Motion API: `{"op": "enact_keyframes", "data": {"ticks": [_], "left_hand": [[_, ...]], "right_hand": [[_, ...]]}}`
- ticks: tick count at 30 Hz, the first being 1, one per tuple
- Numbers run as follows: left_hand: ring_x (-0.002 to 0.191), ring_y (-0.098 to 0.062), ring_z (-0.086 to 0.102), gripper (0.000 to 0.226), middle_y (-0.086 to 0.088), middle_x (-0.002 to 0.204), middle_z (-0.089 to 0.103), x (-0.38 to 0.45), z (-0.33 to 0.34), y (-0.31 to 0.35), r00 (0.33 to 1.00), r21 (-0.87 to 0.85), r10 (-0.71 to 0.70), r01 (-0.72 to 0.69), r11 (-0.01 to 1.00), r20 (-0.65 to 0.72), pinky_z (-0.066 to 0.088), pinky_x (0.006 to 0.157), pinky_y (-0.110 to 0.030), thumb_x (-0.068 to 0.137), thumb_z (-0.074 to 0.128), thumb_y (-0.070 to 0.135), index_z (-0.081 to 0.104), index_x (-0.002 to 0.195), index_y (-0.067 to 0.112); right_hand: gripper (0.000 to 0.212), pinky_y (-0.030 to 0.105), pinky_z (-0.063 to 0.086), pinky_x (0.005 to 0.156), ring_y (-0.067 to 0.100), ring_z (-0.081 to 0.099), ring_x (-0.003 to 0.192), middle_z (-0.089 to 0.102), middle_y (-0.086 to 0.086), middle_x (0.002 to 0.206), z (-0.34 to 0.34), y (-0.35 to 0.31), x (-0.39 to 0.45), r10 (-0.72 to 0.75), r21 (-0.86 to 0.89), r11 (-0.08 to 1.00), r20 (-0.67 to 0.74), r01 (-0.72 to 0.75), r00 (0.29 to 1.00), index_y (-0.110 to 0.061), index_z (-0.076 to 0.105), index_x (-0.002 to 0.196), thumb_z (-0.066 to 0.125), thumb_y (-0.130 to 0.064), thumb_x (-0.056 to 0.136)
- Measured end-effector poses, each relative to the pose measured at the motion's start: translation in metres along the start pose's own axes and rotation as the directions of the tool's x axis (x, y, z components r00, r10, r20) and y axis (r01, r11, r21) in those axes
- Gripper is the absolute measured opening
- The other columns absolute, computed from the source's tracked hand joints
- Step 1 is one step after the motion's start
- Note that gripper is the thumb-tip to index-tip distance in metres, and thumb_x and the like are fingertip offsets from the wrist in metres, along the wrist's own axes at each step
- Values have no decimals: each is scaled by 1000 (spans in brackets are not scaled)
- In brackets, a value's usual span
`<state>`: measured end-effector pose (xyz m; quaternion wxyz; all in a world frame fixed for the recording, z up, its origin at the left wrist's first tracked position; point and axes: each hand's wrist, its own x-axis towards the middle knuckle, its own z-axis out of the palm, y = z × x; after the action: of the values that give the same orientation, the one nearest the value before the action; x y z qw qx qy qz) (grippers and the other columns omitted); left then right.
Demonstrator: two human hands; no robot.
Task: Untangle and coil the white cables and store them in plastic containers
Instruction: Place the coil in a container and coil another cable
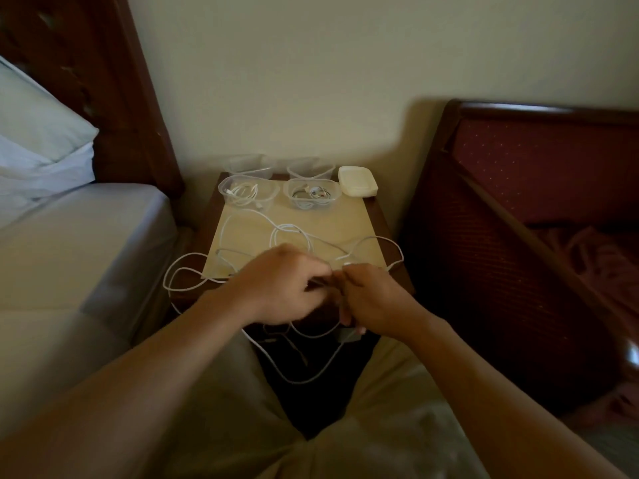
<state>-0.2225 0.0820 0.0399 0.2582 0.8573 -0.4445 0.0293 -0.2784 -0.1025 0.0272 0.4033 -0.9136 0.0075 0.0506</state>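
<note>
Pinching the tangled white cable (294,233) at the table's (380,216) front edge, we curl the fingers of our left hand (280,288) and right hand (370,299) around it. Its loops lie across the middle and hang off the front. Along the back edge sit four plastic tubs (249,190); the front two hold coiled cables.

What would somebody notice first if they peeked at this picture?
Two hands, the left hand and the right hand, meet at the near edge of the nightstand, both pinching the tangled white cable that sprawls over it. Behind it stand clear plastic containers, two already holding coiled cables.
</note>
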Motion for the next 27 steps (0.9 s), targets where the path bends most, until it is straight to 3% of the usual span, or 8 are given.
{"op": "enact_keyframes", "data": {"ticks": [2, 5, 8, 12, 14, 21, 24, 27], "left_hand": [[75, -4, 68, 19, 16, 77, 71, 1, -8, -11, 990, -153, -64, 44, 987, -126, 56, 68, -30, 85, 77, 46, 76, 84, 27], [75, -10, 69, 23, 11, 78, 73, -2, -2, -6, 958, -420, -176, 66, 905, -228, 54, 70, -25, 82, 71, 48, 77, 83, 25], [73, -10, 67, 22, 5, 75, 73, -5, 18, 17, 918, -731, -341, 91, 677, -202, 53, 72, -25, 92, 62, 37, 76, 77, 29], [64, -14, 67, 29, -4, 73, 72, -3, 30, 34, 851, -913, -525, 209, 350, -6, 55, 61, -27, 105, 53, 26, 77, 90, 18], [46, -8, 52, 28, 2, 61, 63, -3, 35, 37, 859, -896, -508, 270, 352, 60, 40, 45, -21, 105, 54, 24, 76, 89, 24], [47, -11, 58, 29, -1, 76, 73, -9, 25, 42, 914, -531, -335, 405, 744, 228, 46, 52, -25, 108, 46, 29, 66, 87, 33], [60, -15, 67, 24, -1, 78, 73, -7, 15, 35, 916, -274, -323, 382, 882, 239, 59, 65, -38, 103, 51, 33, 69, 86, 30], [66, -9, 66, 18, 6, 73, 70, -6, 3, 27, 945, -122, -288, 308, 944, 157, 57, 67, -36, 94, 62, 39, 75, 86, 29]], "right_hand": [[50, 26, 32, 39, 20, 40, 37, 49, 6, 45, 2, -2, -6, 99, 349, 927, 133, -140, 986, -4, 63, 80, 35, -32, 111], [50, 24, 15, 39, 9, 23, 29, 33, -3, 39, 3, -3, -15, -130, 835, 451, 409, -314, 903, -10, 61, 79, 34, -40, 108], [41, 22, 21, 41, 8, 24, 32, 43, -7, 41, 2, -8, -18, -414, 902, 76, 417, -426, 809, -12, 60, 85, 37, -38, 106], [35, 20, 39, 47, 7, 48, 41, 54, -3, 54, -3, -21, -20, -421, 935, -129, 251, -331, 872, -10, 58, 91, 39, -34, 106], [34, 22, 50, 54, 10, 59, 53, 59, -1, 65, -10, -28, -20, -313, 958, -178, 160, -224, 936, -9, 59, 92, 40, -34, 106], [33, 35, 60, 91, 23, 74, 106, 76, 12, 113, -2, -31, -13, -67, 851, 477, -212, 218, 975, -5, 57, 120, 32, -27, 112], [20, 39, 61, 88, 13, 73, 97, 75, 0, 104, -1, -23, -10, -119, 354, 907, -299, 226, 947, -20, 59, 105, 41, -23, 111], [22, 48, 57, 72, 20, 68, 75, 68, 2, 85, -2, -13, -9, -197, -257, 956, -194, 144, 961, -13, 57, 95, 42, -24, 107]]}}
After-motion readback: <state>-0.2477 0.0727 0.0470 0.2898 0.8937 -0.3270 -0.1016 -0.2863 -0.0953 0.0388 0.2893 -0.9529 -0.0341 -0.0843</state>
